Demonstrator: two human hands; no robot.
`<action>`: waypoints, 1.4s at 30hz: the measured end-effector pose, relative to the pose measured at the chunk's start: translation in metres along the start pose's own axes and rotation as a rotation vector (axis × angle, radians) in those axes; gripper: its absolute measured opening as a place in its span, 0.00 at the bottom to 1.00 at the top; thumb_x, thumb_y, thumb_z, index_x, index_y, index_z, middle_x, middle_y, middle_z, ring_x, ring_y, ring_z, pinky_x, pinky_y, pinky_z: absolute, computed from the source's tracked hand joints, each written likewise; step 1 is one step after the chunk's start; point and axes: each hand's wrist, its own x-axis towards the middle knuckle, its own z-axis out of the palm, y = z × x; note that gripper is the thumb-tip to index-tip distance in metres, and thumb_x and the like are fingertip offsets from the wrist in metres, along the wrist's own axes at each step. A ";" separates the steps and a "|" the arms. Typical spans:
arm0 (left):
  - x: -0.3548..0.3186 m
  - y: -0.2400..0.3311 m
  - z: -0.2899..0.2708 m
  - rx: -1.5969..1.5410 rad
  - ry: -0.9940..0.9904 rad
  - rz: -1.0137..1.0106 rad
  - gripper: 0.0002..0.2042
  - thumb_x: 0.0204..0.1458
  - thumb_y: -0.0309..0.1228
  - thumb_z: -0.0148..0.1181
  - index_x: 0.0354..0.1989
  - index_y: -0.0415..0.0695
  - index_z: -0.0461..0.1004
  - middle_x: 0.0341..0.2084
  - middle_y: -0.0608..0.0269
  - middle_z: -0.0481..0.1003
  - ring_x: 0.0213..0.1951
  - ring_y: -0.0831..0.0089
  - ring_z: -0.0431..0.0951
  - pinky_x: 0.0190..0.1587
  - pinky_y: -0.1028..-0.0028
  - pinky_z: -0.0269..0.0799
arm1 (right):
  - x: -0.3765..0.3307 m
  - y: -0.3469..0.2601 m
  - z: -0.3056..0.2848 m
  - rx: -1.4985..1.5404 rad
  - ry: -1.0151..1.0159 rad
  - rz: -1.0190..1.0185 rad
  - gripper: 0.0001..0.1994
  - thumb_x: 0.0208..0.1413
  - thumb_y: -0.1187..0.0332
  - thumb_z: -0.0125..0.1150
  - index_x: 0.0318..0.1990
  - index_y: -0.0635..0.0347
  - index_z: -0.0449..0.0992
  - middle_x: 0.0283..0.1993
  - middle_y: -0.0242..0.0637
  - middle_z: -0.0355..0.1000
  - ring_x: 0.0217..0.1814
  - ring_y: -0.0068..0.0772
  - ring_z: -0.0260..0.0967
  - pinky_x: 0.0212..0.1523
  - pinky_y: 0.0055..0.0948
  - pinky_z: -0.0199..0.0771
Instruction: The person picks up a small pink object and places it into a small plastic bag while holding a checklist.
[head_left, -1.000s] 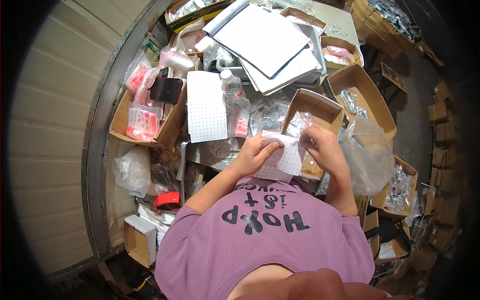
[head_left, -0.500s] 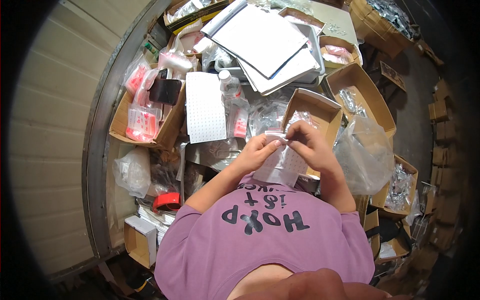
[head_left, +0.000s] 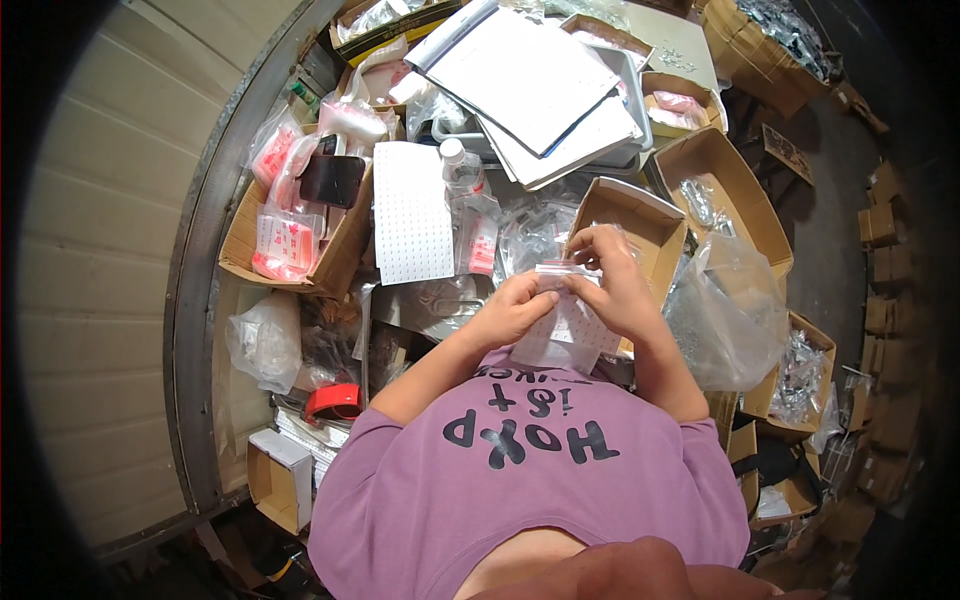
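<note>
My left hand is closed on a small clear zip bag with a red line along its top edge, its thumb lying on the front. My right hand has its thumb against the bag's right side, while its bent fingers are raised around the far edge. Below the hands, against my shirt, hangs a white sheet with rows of small printed labels. Whether the sheet is gripped together with the bag is hidden by the fingers.
An open cardboard box stands just beyond my right hand, and a large clear plastic bag lies right of it. Left are another label sheet, a clear bottle and a box of red-marked bags. Papers lie at the back.
My right fingers have lifted up and away from their pinch at the bag's top edge, with the thumb staying low. The bag and sheet have shifted slightly to the right.
</note>
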 end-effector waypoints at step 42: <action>0.001 -0.003 -0.002 0.058 -0.039 -0.051 0.15 0.57 0.31 0.51 0.47 0.33 0.74 0.40 0.60 0.75 0.42 0.77 0.73 0.47 0.77 0.67 | 0.001 0.014 -0.003 -0.040 0.164 0.089 0.14 0.46 0.76 0.61 0.42 0.63 0.68 0.32 0.43 0.73 0.34 0.40 0.72 0.37 0.34 0.70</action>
